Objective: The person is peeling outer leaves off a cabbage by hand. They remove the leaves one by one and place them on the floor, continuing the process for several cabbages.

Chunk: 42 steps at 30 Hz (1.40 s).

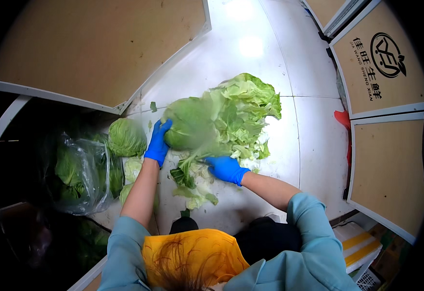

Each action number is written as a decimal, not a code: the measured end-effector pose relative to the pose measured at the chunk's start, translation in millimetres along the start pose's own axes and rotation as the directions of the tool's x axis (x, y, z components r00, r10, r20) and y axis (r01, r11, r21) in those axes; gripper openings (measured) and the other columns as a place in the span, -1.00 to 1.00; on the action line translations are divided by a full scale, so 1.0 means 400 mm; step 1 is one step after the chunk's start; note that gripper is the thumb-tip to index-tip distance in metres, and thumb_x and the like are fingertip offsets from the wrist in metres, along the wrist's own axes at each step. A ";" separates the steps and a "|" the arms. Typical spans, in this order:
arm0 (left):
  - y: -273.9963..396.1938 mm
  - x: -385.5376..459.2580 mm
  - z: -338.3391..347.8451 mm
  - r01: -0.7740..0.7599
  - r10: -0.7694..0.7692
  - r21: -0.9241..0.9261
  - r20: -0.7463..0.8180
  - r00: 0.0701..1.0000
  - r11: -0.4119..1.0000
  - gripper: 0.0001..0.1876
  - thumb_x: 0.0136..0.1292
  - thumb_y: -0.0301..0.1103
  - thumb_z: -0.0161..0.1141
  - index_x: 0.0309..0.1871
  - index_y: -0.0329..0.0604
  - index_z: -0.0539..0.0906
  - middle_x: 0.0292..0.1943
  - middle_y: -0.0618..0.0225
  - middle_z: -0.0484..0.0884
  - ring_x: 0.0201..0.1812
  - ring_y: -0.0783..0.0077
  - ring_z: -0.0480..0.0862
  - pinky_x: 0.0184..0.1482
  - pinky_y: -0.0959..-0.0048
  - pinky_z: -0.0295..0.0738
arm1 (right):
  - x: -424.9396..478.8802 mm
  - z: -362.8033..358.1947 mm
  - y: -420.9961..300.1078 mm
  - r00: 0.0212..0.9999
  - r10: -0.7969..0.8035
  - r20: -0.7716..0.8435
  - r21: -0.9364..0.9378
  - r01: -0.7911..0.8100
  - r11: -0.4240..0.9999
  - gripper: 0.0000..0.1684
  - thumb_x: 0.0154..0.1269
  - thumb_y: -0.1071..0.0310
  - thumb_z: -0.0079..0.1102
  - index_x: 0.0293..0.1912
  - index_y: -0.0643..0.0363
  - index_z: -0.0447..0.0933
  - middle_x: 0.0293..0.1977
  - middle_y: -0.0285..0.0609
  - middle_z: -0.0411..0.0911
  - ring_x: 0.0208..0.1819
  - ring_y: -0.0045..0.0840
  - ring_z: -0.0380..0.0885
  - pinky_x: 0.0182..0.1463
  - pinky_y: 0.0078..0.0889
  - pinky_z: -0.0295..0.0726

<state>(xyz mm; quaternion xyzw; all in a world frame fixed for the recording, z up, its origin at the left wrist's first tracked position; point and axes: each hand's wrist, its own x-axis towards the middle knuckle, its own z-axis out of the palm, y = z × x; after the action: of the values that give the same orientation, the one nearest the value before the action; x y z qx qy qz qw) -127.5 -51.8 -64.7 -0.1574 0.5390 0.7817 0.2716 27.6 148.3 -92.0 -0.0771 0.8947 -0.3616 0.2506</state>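
Note:
A large green cabbage sits over the white tiled floor before me, its lower right side blurred. My left hand, in a blue glove, grips its left side, with the thumb on top. My right hand, gloved too, is below the cabbage with curled fingers at leaf stems; whether they grasp one is unclear. Loose outer leaves are heaped against the cabbage's right side. More torn leaves are scattered between my forearms.
To the left, another cabbage stands beside a clear plastic bag of leafy greens. A wooden panel with a white frame overhangs the upper left. Wooden cabinet doors line the right. A white box with yellow stripes is at lower right.

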 end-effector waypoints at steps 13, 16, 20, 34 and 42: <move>0.144 -0.185 0.132 -0.292 0.198 0.794 0.218 0.956 0.533 -0.05 -0.24 -0.06 0.54 0.26 -0.22 0.32 0.10 0.11 0.47 0.11 0.25 0.49 0.14 0.31 0.41 | -0.141 -0.179 0.082 0.929 0.270 -0.254 0.352 -0.171 0.920 -0.59 0.25 0.22 -0.02 0.02 0.27 0.39 -0.22 0.24 0.55 -0.23 0.01 0.56 -0.17 -0.08 0.53; 0.005 -0.238 0.171 -0.365 0.248 0.884 0.298 0.922 0.291 0.01 -0.31 0.04 0.54 0.24 -0.24 0.34 0.09 0.06 0.48 0.09 0.17 0.50 0.12 0.29 0.41 | -0.221 -0.164 0.079 0.888 0.335 -0.316 0.258 -0.259 0.931 -0.62 0.26 0.26 -0.05 -0.01 0.30 0.36 -0.34 0.22 0.55 -0.29 0.03 0.55 -0.23 -0.03 0.51; -0.057 -0.289 0.205 -0.409 0.329 0.910 0.365 0.871 0.073 0.02 -0.34 0.12 0.52 0.23 -0.22 0.36 0.10 0.03 0.47 0.09 0.05 0.46 0.15 0.23 0.37 | -0.286 -0.169 0.040 0.838 0.397 -0.375 0.450 -0.210 0.868 -0.67 0.30 0.27 -0.03 0.00 0.19 0.47 -0.37 0.09 0.57 -0.34 -0.09 0.56 -0.25 -0.15 0.49; -0.211 -0.282 0.190 -0.377 0.393 0.813 0.202 0.897 0.443 0.07 -0.33 -0.04 0.58 0.23 -0.39 0.21 0.17 0.01 0.27 0.20 0.07 0.32 0.24 0.26 0.27 | -0.213 -0.097 -0.068 0.812 0.350 -0.468 0.686 0.084 0.723 -0.80 0.26 0.23 0.12 -0.20 0.12 0.50 -0.38 -0.11 0.60 -0.33 -0.30 0.60 -0.24 -0.35 0.51; -0.193 -0.288 0.212 -0.442 0.458 0.827 0.262 0.850 0.347 -0.05 -0.30 -0.09 0.57 0.13 -0.35 0.26 0.09 0.06 0.28 0.13 0.06 0.33 0.21 0.24 0.26 | -0.208 -0.093 -0.024 0.847 0.381 -0.370 0.787 0.068 0.613 -0.77 0.21 0.24 0.19 -0.29 0.22 0.53 -0.46 -0.16 0.60 -0.42 -0.54 0.56 -0.30 -0.42 0.51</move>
<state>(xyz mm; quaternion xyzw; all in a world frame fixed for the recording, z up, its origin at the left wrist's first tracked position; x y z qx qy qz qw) 14.9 18.3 -29.7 0.1486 0.8794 0.4446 0.0835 80.1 190.5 -30.1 0.2173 0.6857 -0.6930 0.0482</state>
